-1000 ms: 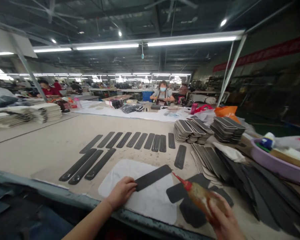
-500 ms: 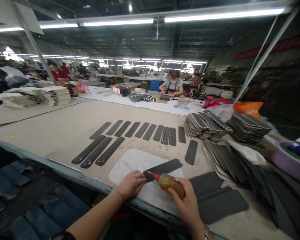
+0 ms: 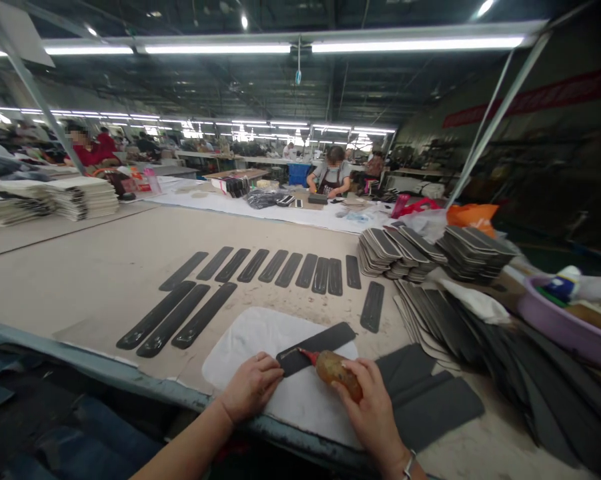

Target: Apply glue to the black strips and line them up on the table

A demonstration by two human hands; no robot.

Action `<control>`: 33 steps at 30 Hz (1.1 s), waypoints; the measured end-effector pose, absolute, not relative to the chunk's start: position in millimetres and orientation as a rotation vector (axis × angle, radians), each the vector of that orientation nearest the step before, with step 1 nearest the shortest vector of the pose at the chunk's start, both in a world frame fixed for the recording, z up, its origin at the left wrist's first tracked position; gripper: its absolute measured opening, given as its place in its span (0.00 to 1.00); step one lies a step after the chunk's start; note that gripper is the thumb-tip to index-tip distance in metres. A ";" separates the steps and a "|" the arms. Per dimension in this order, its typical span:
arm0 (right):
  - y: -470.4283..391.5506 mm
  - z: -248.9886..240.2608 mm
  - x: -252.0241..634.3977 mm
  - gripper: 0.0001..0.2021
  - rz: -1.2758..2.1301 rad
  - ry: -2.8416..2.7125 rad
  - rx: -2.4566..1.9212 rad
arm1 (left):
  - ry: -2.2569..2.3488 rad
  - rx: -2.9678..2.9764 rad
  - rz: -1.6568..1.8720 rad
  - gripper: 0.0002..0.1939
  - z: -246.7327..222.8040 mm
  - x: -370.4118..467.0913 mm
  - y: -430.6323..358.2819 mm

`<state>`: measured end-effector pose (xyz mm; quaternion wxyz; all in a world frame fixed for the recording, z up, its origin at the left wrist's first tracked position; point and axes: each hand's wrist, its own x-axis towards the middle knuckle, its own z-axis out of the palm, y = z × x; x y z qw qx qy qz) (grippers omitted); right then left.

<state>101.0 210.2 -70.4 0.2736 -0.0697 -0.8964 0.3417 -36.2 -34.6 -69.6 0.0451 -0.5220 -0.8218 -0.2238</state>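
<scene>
My right hand is wrapped round a squeeze glue bottle with amber contents and a red nozzle. The nozzle tip touches or hovers just over a dark grey strip, with a thin shiny line on the strip to its left. My left hand has its fingers closed at the strip's lower left end, holding it. Under the strip lies a white sheet with rounded corners. Plain dark pieces lie right of the bottle, partly behind my right hand.
Several dark strips with shiny patches lie in rows, among them a long strip and a shorter strip. Stacked dark pieces and a purple basin stand on the right. Across the table a person works.
The nozzle has moved right along the strip, away from my left hand, and a shiny line now shows behind it. The whole view has shifted slightly.
</scene>
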 end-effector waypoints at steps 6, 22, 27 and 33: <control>245.4 -70.7 103.9 0.13 0.857 -2.384 -0.369 | -2.504 -1.585 -0.704 0.10 -72.6 -38.3 -34.8; 245.1 -70.4 108.8 0.14 0.849 -2.262 -0.393 | -2.514 -1.603 -0.683 0.10 -73.3 -39.1 -34.8; 199.0 -63.1 117.8 0.15 1.000 -2.388 -0.217 | -2.537 -1.590 -0.674 0.10 -73.5 -38.0 -35.0; 200.9 -59.9 117.8 0.14 1.009 -2.452 -0.247 | -2.542 -1.595 -0.659 0.10 -74.8 -37.8 -35.6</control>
